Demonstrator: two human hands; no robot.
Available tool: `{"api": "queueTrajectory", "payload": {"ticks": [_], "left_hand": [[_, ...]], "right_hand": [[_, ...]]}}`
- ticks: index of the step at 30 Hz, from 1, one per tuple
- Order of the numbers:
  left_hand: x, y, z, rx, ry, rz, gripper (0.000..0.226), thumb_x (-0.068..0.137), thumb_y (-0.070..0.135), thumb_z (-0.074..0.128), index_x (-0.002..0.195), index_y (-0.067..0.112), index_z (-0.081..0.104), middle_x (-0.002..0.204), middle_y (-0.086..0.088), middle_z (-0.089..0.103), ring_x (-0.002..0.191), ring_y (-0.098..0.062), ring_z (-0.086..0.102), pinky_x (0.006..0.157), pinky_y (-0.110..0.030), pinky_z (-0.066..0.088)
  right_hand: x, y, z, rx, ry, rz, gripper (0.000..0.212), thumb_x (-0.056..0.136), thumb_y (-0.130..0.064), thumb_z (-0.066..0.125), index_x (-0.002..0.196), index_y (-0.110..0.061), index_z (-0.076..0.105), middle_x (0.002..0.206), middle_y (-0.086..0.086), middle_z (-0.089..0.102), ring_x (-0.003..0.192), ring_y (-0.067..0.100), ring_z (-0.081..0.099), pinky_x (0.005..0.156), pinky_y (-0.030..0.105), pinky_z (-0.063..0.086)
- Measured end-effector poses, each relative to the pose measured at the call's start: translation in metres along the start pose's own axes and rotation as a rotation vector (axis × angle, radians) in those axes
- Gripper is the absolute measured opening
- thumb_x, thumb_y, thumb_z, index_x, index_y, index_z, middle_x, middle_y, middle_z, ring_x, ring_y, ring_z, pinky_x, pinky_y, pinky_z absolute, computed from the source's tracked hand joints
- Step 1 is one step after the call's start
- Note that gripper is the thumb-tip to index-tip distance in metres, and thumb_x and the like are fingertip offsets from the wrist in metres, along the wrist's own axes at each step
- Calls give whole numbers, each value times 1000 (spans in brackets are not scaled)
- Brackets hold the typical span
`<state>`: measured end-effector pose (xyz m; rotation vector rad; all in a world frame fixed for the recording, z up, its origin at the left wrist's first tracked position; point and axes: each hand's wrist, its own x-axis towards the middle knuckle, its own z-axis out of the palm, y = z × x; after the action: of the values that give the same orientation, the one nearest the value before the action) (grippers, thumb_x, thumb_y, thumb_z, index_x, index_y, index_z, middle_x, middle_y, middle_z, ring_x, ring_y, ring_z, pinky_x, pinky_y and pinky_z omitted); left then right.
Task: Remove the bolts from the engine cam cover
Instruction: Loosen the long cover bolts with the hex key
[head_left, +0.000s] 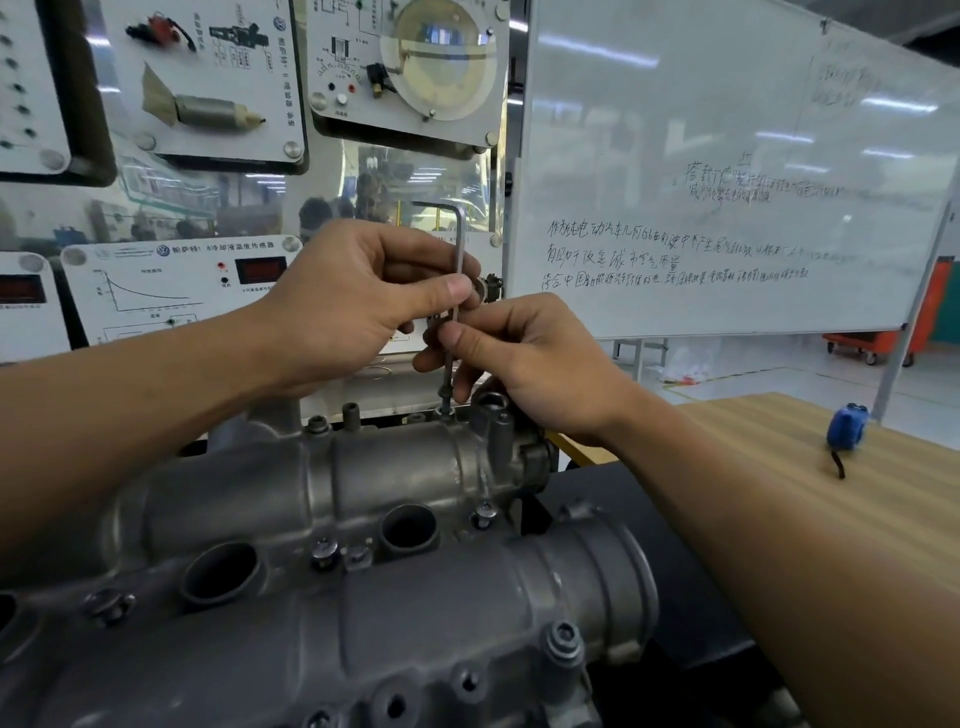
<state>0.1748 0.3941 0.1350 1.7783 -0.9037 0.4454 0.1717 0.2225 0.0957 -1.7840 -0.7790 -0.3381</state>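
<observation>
1. Behind the cam cover (322, 519), a display panel (176, 291) bears a VW badge and the label "冷却液温度传感器". The whiteboard (727, 156) beyond the cover's right end carries handwritten Chinese, too faint to read surely.
2. Right of the cover, a blue tape measure (847, 427) lies on the wooden bench (779, 441). Both forearms cross above the cover.
3. The hex key (459, 260) stands upright, its short arm on top pointing left and its tip in a bolt (444, 402) at the cover's far edge.
4. The left hand (363, 296) pinches the key's shaft high up and the right hand (530, 364) pinches it lower, fingers (415, 244) curled round it.
</observation>
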Motion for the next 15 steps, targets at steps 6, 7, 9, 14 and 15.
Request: {"api": "queueTrajectory", "payload": {"ticks": [6, 7, 9, 14, 15], "left_hand": [[1, -2, 4, -32, 120, 10, 26, 60, 29, 80, 72, 17, 60, 68, 1, 69, 59, -6, 64, 54, -15, 50], [2, -3, 4, -27, 130, 11, 28, 59, 29, 80, 71, 17, 59, 66, 2, 67, 58, -6, 63, 53, -15, 49], [2, -3, 3, -27, 131, 9, 27, 60, 30, 80, 72, 16, 60, 63, 5, 67, 58, -5, 63, 53, -15, 50], [-1, -1, -4, -29, -48, -32, 24, 75, 26, 68, 98, 18, 71, 88, 4, 76, 81, -7, 68, 63, -19, 52], [-1, -1, -5, -46, -76, -38, 26, 77, 22, 66, 103, 18, 70, 93, 2, 76, 86, -11, 70, 69, -24, 53]], "right_hand": [[1, 4, 6, 44, 160, -57, 17, 83, -7, 77, 81, 9, 70, 67, 31, 65, 46, 15, 56, 45, 20, 46], [1, 5, 7, 43, 179, -61, 16, 82, -6, 78, 79, 8, 70, 62, 28, 63, 45, 16, 55, 45, 20, 45], [2, 4, 9, 22, 184, -58, 15, 83, -6, 77, 76, 6, 70, 65, 26, 66, 46, 18, 55, 45, 21, 46], [2, -2, 5, -39, 63, -31, 15, 94, -6, 64, 90, 3, 74, 86, 14, 76, 53, 12, 61, 53, 19, 50], [2, -2, 4, -49, 35, -24, 16, 96, -6, 61, 92, 2, 74, 88, 11, 76, 55, 13, 61, 56, 19, 50]]}}
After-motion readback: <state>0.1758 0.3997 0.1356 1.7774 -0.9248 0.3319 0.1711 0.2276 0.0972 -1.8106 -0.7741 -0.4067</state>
